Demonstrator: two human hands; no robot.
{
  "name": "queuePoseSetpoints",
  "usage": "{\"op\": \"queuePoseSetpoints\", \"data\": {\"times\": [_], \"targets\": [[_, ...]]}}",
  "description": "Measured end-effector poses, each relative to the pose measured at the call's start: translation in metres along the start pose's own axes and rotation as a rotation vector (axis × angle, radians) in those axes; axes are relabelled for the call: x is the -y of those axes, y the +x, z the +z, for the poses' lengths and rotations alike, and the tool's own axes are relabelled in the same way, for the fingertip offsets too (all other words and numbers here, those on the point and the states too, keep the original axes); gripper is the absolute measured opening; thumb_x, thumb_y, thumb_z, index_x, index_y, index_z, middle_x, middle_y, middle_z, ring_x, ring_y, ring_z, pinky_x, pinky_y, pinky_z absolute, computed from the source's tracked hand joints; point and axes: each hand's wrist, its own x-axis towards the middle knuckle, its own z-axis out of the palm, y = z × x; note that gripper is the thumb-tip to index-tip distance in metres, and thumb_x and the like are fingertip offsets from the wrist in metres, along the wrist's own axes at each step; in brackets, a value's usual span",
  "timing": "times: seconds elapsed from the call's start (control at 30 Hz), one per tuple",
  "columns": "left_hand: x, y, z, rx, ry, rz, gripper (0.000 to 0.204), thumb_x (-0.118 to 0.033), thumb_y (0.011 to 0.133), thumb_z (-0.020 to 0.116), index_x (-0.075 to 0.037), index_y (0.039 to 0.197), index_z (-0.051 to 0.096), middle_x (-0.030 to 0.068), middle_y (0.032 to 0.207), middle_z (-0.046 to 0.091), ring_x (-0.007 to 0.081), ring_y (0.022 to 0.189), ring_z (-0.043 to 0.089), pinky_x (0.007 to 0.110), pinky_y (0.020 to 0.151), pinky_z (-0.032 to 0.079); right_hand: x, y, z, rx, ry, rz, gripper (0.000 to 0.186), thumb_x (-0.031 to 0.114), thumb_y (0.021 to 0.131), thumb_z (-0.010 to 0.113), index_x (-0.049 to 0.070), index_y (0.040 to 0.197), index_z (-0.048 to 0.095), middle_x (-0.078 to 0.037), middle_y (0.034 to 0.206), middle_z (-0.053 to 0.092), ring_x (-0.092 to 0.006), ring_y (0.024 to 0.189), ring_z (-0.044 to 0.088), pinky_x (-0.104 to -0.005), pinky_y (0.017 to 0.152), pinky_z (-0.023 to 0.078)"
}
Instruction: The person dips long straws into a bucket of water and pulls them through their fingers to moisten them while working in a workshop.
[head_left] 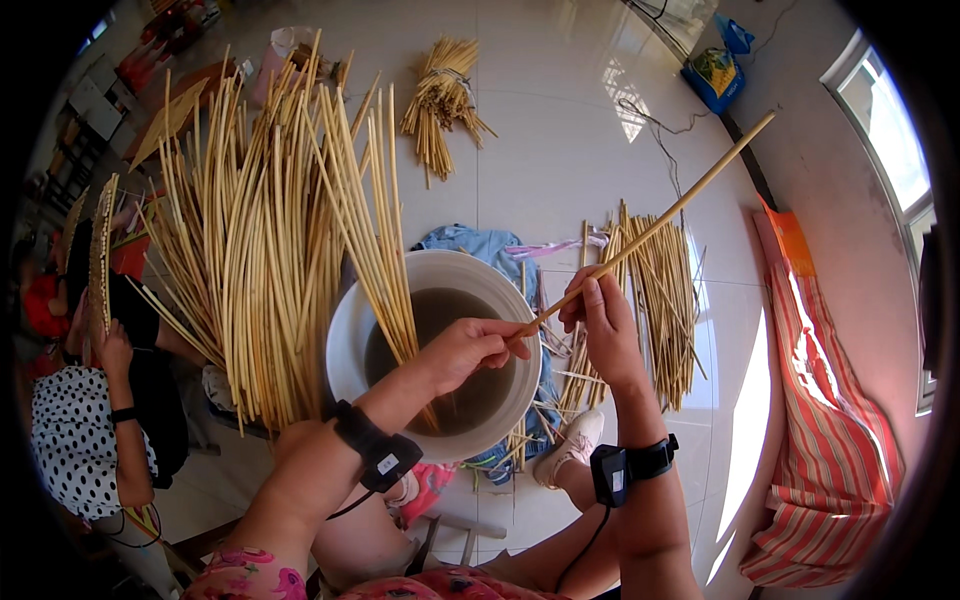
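Stick (690,206), one: slanting up-right from above the right rim of the white bucket (529,376). Left hand (465,350): grip pinched on lower end, thumb apparently hidden. Right hand (608,325): grip closed farther up. Advised: light, even pressure.

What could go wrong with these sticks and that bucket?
The stick might slip or swing, as its far end juts unsupported beyond the right hand. The sticks leaning in the bucket could slide; they look loose. The shoe near the bucket might knock it, spilling murky water.
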Motion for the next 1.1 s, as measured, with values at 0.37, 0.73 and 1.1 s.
{"op": "queuePoseSetpoints", "data": {"times": [0.37,0.73,1.1], "targets": [[0.003,0.004,-0.017,-0.034,0.076,-0.025,0.023,-0.015,0.085,0.056,0.002,0.097,0.065,0.0037,0.076,0.061,0.0082,0.062,0.046,0.021,0.059,0.038,0.0,-0.005,0.01,0.106,-0.051,-0.012,0.019,0.017,0.102,0.034,0.003,0.1,0.047,-0.003,0.075,0.052,-0.0087,0.067,0.051,-0.0228,0.06,0.045],[0.006,0.01,-0.021,-0.015,0.128,-0.089,0.032,-0.013,0.088,0.055,0.003,0.115,0.059,0.0089,0.095,0.065,0.0065,0.072,0.051,0.019,0.068,0.043,0.001,-0.005,0.008,0.068,-0.061,0.058,0.019,0.018,0.1,0.039,0.002,0.099,0.049,-0.002,0.071,0.052,-0.0073,0.062,0.05,-0.0219,0.055,0.041],[0.08,0.045,-0.09,-0.717,0.339,-0.247,0.056,-0.026,0.093,0.045,-0.002,0.141,0.028,0.0174,0.145,0.03,0.0306,0.131,0.033,0.041,0.106,0.028,-0.005,-0.006,0.011,-0.033,-0.362,0.098,0.016,0.013,0.096,0.047,0.0,0.092,0.054,-0.007,0.066,0.056,-0.0144,0.059,0.055,-0.0275,0.058,0.046]]}}
